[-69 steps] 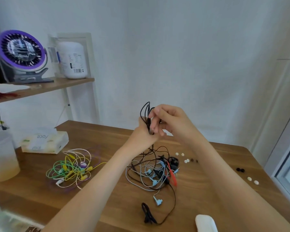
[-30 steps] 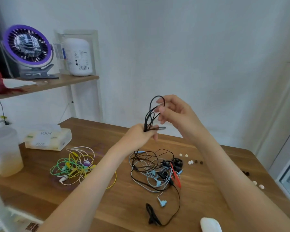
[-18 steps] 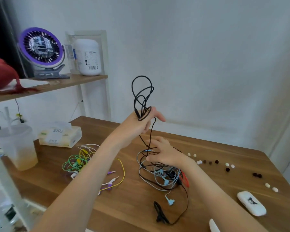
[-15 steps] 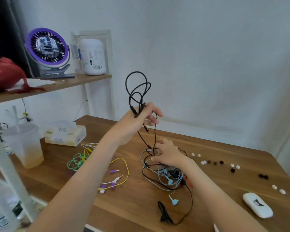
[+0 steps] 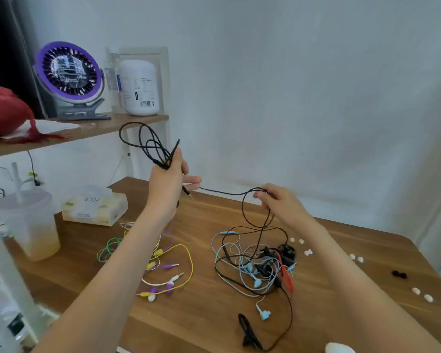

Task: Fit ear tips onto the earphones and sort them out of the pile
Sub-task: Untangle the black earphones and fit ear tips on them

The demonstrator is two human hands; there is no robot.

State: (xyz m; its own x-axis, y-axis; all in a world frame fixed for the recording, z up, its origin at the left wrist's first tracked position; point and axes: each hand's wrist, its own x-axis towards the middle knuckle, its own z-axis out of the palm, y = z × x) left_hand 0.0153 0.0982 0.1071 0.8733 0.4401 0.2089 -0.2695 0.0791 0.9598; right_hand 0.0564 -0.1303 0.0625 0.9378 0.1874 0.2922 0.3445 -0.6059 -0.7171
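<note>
Head view: we hold the black cord (image 5: 222, 192) in both hands above the pile (image 5: 255, 263). Our left hand (image 5: 167, 179), up and left of the pile, grips gathered loops; our right hand (image 5: 281, 205), directly over the pile and nearer it, pinches the strand. Between hands the cord runs almost level, then drops from the right hand into the pile, so we judge the pull should go upward. Ear tips (image 5: 307, 252) lie just right of the pile.

Your left hand (image 5: 167, 179) hides where the black cable (image 5: 222, 192) runs through it. Left forearm (image 5: 127, 256) covers part of the coloured pile (image 5: 171, 266). White object (image 5: 340, 349), near edge: cut off. Bottle label (image 5: 140, 90) unreadable.
</note>
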